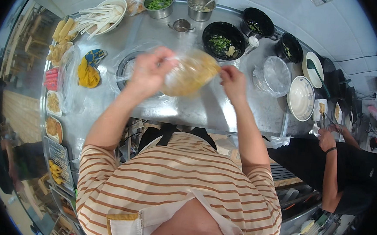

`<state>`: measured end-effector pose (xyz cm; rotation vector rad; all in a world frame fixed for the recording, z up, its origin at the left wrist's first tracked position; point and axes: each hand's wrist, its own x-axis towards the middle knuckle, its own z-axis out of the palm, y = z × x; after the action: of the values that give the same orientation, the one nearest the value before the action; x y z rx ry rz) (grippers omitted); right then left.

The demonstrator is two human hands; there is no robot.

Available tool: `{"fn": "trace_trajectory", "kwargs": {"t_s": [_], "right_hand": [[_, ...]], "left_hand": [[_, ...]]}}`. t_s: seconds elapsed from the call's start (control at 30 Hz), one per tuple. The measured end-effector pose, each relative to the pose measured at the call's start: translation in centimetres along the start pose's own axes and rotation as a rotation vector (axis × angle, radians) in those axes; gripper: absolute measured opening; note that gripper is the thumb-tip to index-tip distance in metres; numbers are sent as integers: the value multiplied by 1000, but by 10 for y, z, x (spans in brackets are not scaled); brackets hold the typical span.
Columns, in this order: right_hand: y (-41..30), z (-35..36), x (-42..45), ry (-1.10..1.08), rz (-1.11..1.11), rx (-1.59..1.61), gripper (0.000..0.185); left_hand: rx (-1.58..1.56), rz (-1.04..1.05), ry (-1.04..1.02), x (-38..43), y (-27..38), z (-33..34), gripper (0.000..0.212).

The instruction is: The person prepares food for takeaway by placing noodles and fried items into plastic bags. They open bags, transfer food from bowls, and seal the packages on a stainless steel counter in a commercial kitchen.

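Observation:
A clear plastic bag with yellowish-brown contents (191, 76), blurred by motion, is held up over the steel counter (179, 112). My left hand (152, 70) grips its gathered left end. At the other end, the fingertips of my right hand (234, 84) pinch a corner of the bag. Partly hidden behind my left hand is a dark-rimmed round bowl (121, 70) with clear plastic film spread over and around it. Just beyond the bag stands a black bowl (223, 38) holding chopped greens and a pale minced clump.
A yellow and blue cloth (90, 69) lies left, near a bowl of white spoons (99, 16). Steel pots (158, 5), a shaker (252, 43) and black bowls (257, 22) line the back. At right are a plastic-covered bowl (271, 76), a white bowl (301, 98) and another person's hands (327, 138).

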<state>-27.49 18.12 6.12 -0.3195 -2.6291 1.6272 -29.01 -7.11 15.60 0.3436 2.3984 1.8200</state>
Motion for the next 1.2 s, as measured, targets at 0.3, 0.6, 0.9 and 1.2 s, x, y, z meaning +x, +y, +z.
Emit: {"fn": "trace_trajectory", "kwargs": {"t_s": [0.3,0.6,0.9,1.2], "right_hand": [[-23,144,36,-231,33,-648,40],[-85,47,-13,-244,307,999,11],[-84,49,-36,-275,364,1136,21],[-96,59,-30,-89,265,1173,43]], "left_hand": [[-177,24,260,-8,22,-129,9],[-629,-156,113,-10,-5,-110,6],[-57,-157,79,-14,-60,-28,14],[61,-88,-10,-47,-47,-35,16]]}}
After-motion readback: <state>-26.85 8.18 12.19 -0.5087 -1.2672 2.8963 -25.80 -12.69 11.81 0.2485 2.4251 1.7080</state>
